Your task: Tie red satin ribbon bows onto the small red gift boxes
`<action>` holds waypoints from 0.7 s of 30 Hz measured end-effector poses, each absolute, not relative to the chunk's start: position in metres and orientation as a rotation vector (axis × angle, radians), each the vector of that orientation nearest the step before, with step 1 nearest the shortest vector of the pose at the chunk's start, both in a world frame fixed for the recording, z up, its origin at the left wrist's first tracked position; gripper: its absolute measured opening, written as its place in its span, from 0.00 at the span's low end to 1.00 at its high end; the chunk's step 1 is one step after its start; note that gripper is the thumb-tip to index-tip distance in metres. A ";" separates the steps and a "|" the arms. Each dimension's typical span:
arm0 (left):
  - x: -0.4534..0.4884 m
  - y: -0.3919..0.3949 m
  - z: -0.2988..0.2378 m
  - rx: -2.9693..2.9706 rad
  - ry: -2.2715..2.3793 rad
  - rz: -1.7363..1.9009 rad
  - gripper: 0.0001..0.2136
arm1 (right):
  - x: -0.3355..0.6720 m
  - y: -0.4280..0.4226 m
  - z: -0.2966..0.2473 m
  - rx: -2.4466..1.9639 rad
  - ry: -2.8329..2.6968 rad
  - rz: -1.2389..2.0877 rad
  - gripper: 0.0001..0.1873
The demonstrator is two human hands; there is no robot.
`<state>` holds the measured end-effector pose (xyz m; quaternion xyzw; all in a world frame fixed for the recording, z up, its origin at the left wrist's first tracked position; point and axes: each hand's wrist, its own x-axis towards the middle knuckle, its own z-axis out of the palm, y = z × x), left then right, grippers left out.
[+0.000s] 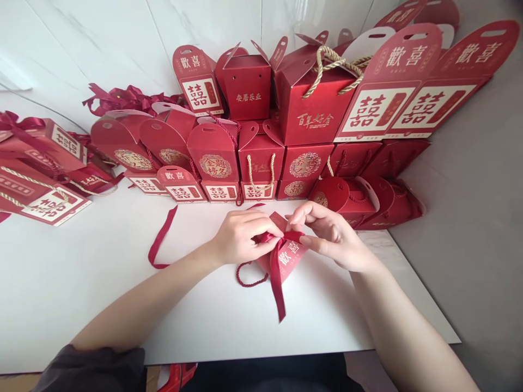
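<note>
A small red gift box (286,258) with gold characters lies on the white table (102,283) in front of me. A dark red ribbon (277,283) is looped around it, with one end hanging toward me. My left hand (241,237) pinches the ribbon at the top of the box. My right hand (330,234) pinches the ribbon from the other side, fingers pressed together. A red cord handle (247,280) curls out from under the box on the left.
Many red gift boxes (261,141) stand stacked in rows along the back of the table against the white wall. More boxes (41,163) lie at the left. A loose red ribbon (161,239) lies left of my hands. The table's right edge (425,294) borders grey floor.
</note>
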<state>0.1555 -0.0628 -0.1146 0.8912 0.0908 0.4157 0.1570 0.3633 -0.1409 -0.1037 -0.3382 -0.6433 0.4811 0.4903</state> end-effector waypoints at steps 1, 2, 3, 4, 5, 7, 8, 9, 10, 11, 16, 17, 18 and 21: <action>0.156 -0.063 -0.115 2.551 0.253 1.200 0.04 | 0.364 -0.141 -0.104 -0.797 -1.535 1.223 0.07; 0.156 -0.063 -0.115 2.552 0.244 1.207 0.04 | 0.364 -0.141 -0.104 -0.777 -1.503 1.273 0.07; 0.156 -0.062 -0.115 2.552 0.235 1.211 0.04 | 0.364 -0.141 -0.104 -0.754 -1.464 1.316 0.07; 0.156 -0.062 -0.115 2.551 0.231 1.209 0.05 | 0.364 -0.141 -0.104 -0.732 -1.421 1.352 0.07; 0.156 -0.062 -0.115 2.549 0.232 1.203 0.05 | 0.364 -0.141 -0.104 -0.711 -1.379 1.380 0.07; 0.156 -0.062 -0.115 2.544 0.235 1.192 0.04 | 0.363 -0.142 -0.105 -0.669 -1.308 1.408 0.09; 0.155 -0.062 -0.114 2.543 0.237 1.187 0.04 | 0.363 -0.142 -0.105 -0.655 -1.286 1.407 0.10; 0.155 -0.062 -0.114 2.543 0.237 1.184 0.04 | 0.363 -0.142 -0.105 -0.655 -1.278 1.398 0.11; 0.155 -0.062 -0.115 2.545 0.239 1.180 0.04 | 0.363 -0.142 -0.105 -0.668 -1.273 1.385 0.13; 0.155 -0.062 -0.115 2.545 0.237 1.177 0.04 | 0.363 -0.142 -0.104 -0.689 -1.267 1.371 0.13; 0.156 -0.061 -0.116 2.499 0.182 1.165 0.04 | 0.369 -0.143 -0.100 -0.665 -1.220 1.428 0.12; 0.156 -0.062 -0.116 2.492 0.177 1.173 0.04 | 0.371 -0.144 -0.099 -0.627 -1.217 1.427 0.11; 0.157 -0.062 -0.116 2.487 0.179 1.182 0.04 | 0.374 -0.144 -0.098 -0.613 -1.223 1.397 0.11; 0.157 -0.062 -0.116 2.482 0.191 1.190 0.03 | 0.378 -0.145 -0.094 -0.842 -1.351 1.198 0.08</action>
